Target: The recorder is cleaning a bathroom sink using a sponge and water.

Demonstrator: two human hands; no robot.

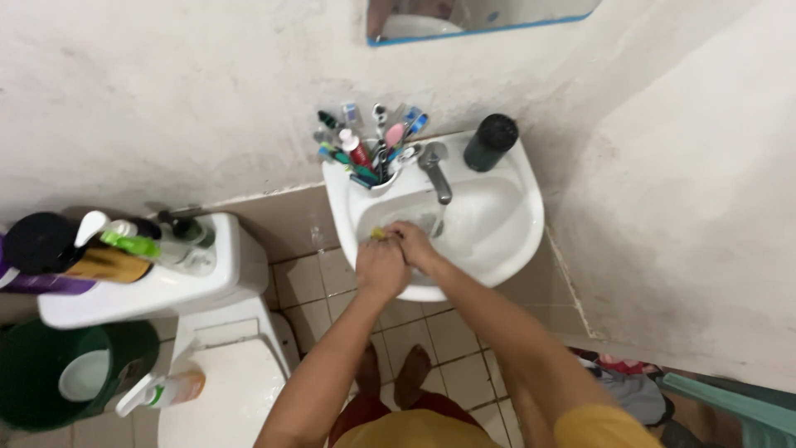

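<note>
Left hand [381, 265] and right hand [412, 242] meet over the near left rim of the sink [506, 249], touching each other. A small yellow object [377, 235] shows between the fingertips, just left of the right hand; both hands are curled narrow about it, though which hand carries the grip cannot be told. Its shape is too small to make out.

The sink is white, wall-mounted, and its basin lies right of the hands. A grey tap [434, 168] stands at the far rim, its spout pointing toward the hands, close above them. Left of the tap, a white cup [381, 181] is crowded with toothbrushes [390, 137] and tubes in red, green, blue and pink. Right of the tap stands a dark cylindrical bottle [490, 142] with a black cap.

Far above, the blue-edged bottom of a mirror [481, 21] hangs on the rough white wall.

Well to the left, a white toilet tank [207, 286] carries several bottles [124, 245]: black, purple, amber and green, labels unreadable. A pump bottle [166, 390] with orange contents lies on the toilet lid. A green bucket [50, 373] stands at the near left. The floor [464, 365] is of pale tiles, bare feet visible beneath the arms.
</note>
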